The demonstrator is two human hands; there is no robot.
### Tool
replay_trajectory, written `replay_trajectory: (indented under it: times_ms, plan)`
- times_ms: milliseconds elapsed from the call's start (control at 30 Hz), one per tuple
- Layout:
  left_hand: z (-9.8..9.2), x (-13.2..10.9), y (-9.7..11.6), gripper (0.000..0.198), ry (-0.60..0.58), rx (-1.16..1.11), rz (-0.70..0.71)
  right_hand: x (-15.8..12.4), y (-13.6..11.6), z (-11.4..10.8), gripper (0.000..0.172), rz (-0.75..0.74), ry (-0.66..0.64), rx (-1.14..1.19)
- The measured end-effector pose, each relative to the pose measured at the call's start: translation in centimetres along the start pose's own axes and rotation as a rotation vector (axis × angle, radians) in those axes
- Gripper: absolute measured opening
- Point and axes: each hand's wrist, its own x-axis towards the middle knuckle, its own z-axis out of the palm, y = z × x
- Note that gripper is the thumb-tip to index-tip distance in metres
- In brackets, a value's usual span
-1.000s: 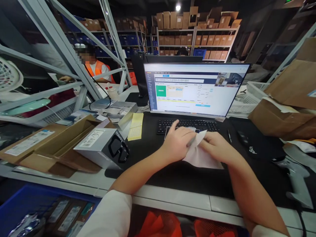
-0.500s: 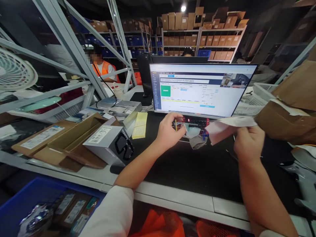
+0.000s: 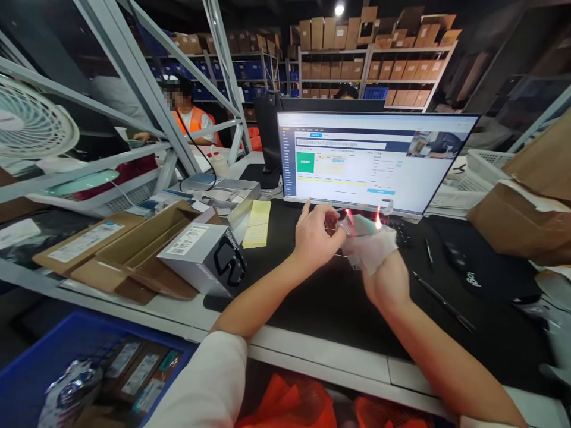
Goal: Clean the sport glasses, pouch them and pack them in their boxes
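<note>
In the head view my left hand (image 3: pixel 317 233) pinches the left edge of a clear, shiny item (image 3: pixel 350 224) with a thin rim and red glints. Its exact kind I cannot make out. My right hand (image 3: pixel 388 276) is closed behind a thin white wipe-like sheet (image 3: pixel 375 246), which lies against the clear item. The sheet hides most of the right fingers. Left of the hands stands a grey box (image 3: pixel 203 258) with black goggles pictured on its end. A yellow pad of slips (image 3: pixel 257 223) lies behind that box.
A monitor (image 3: pixel 339 172) stands behind my hands, with a keyboard (image 3: pixel 401 232) partly showing below. Pens (image 3: pixel 444 302) lie on the black mat (image 3: pixel 312 315). Open cardboard boxes (image 3: pixel 129 255) are at left, a brown carton (image 3: pixel 513 220) at right. A blue bin (image 3: pixel 53 351) sits below.
My right hand has moved left with the white sheet, from well apart to against the clear item. My left hand keeps its pinch. The view has shifted slightly.
</note>
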Motion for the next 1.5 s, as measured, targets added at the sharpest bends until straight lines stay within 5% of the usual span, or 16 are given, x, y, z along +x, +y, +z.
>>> replay_trajectory:
  times_ms: [233,367,533,733,833,1000,1233,1500]
  plan:
    - [1.0,-1.5,0.0,0.017,-0.127,0.018,0.152,-0.9,1.3,2.1,0.04,-0.012,0.231,0.005]
    - [0.8,-1.6,0.5,0.04,-0.131,-0.009,0.244,0.0,1.0,0.6,0.046,0.051,0.233,0.201]
    - [0.9,-1.6,1.4,0.027,-0.112,0.016,0.214,0.7,0.0,-1.1,0.053,0.018,0.339,0.403]
    - [0.9,-1.6,0.6,0.033,-0.095,-0.014,0.267,0.1,1.7,0.9,0.047,-0.012,0.223,0.228]
    - [1.0,-1.3,0.2,0.033,-0.094,-0.028,0.283,0.6,1.6,0.0,0.049,0.015,0.174,0.365]
    - [1.0,-1.1,0.6,0.031,-0.08,-0.013,0.284,1.2,0.2,-1.9,0.048,0.016,0.306,0.564]
    - [1.2,-1.3,-0.1,0.036,-0.075,-0.035,0.287,0.5,2.0,1.0,0.043,-0.097,0.221,0.424]
    - [0.6,-1.2,0.6,0.039,-0.113,-0.013,0.261,1.0,0.2,-1.2,0.044,-0.021,0.337,0.541]
